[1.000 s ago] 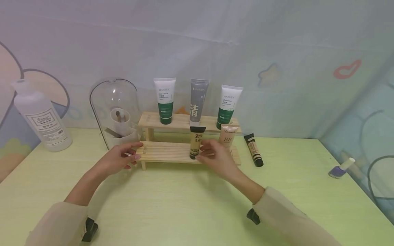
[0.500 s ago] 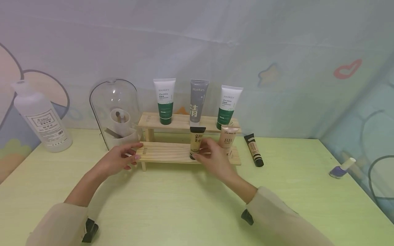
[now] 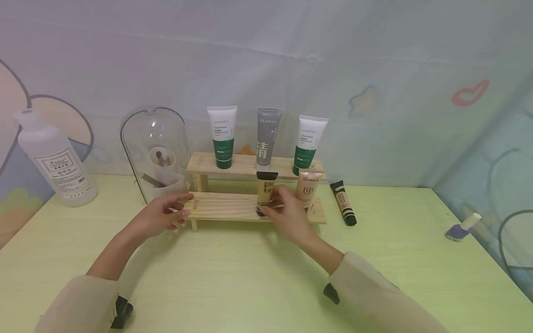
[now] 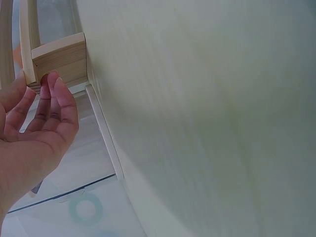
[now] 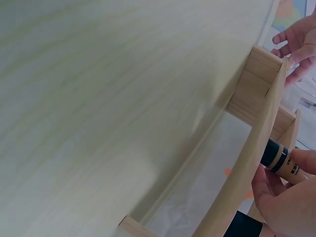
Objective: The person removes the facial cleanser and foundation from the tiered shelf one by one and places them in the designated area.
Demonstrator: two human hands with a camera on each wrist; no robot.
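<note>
A two-tier wooden rack [image 3: 225, 206] stands on the table. My left hand [image 3: 161, 217] grips the left end of its lower shelf between thumb and fingers, which the left wrist view shows at the board's end [image 4: 29, 69]. On that lower shelf a small yellow tube with black ends [image 3: 264, 189] stands upright, cap down. My right hand [image 3: 290, 215] pinches it from the right near its base. Just behind that hand stands a pink BB cream tube [image 3: 308, 185], partly hidden. Two white-and-green tubes [image 3: 223, 138] [image 3: 309, 143] and a grey tube [image 3: 268, 136] stand along the upper shelf.
Left of the rack, a clear dome [image 3: 154, 127] covers white cups [image 3: 162, 164] with thin tools. A large white bottle [image 3: 58, 159] is at far left. Right of the rack lies a black-and-beige tube [image 3: 343, 203]; a purple nail polish bottle [image 3: 458, 231] is near the right edge.
My right hand has shifted slightly left and closed in on the yellow-and-black tube, its thumb now against the lower part. The left hand has stayed where it was.
</note>
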